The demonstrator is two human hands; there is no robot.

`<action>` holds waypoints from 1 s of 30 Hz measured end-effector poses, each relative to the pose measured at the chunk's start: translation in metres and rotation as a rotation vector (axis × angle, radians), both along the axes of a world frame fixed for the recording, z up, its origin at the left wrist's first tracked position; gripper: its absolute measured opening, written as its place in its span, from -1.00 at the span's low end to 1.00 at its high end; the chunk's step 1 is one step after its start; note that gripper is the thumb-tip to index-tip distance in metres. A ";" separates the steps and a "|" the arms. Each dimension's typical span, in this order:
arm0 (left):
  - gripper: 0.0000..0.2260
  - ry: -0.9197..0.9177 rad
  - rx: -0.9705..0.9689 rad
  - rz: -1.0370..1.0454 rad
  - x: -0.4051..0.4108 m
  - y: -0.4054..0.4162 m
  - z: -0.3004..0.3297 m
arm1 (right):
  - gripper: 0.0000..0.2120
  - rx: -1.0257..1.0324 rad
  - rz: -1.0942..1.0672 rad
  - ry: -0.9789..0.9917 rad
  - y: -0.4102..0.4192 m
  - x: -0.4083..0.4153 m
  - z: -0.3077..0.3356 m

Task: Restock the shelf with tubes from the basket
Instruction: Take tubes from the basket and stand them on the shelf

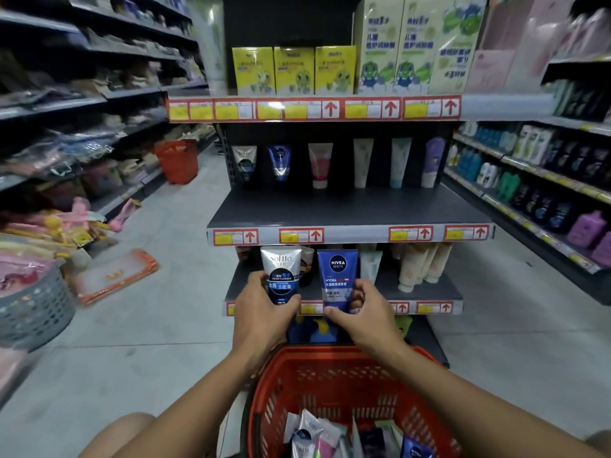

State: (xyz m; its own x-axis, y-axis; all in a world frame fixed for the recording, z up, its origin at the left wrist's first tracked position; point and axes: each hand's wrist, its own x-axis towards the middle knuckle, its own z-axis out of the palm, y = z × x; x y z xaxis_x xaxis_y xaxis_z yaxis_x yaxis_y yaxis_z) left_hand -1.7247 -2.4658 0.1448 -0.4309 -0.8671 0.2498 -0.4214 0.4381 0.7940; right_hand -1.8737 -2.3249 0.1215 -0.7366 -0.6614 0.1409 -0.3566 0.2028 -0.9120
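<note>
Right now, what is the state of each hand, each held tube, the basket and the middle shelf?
left hand: holds the white Softto tube, upright
right hand: holds the blue Nivea tube, upright
red basket: still holds several tubes
middle shelf: six tubes at the back, front bare

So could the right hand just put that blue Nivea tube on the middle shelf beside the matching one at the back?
Probably yes. The right hand holds the blue Nivea tube upright, and the middle shelf is bare in front of the matching tube.
</note>
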 end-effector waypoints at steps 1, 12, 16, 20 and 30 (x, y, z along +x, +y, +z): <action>-0.43 0.006 -0.015 0.006 -0.002 -0.010 0.004 | -0.46 0.003 -0.001 0.019 -0.009 -0.002 0.005; -0.41 0.100 -0.112 0.076 -0.027 -0.120 0.073 | -0.46 -0.125 -0.012 0.104 -0.122 -0.033 0.073; -0.39 0.096 -0.174 0.080 -0.042 -0.155 0.095 | -0.48 -0.144 -0.026 0.150 -0.161 -0.045 0.096; -0.39 0.051 -0.197 0.081 -0.058 -0.186 0.103 | -0.47 -0.129 -0.063 0.198 -0.198 -0.058 0.104; -0.31 0.032 -0.143 0.051 -0.070 -0.224 0.074 | -0.42 0.006 -0.121 0.300 -0.233 -0.072 0.084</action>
State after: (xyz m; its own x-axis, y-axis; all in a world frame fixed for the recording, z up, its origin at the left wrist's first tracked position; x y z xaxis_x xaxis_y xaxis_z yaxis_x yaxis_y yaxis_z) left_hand -1.7944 -2.6893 0.2189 -0.3766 -0.8423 0.3855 -0.4215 0.5264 0.7384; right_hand -1.9457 -2.5584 0.2052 -0.7364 -0.5726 0.3602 -0.5822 0.2652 -0.7686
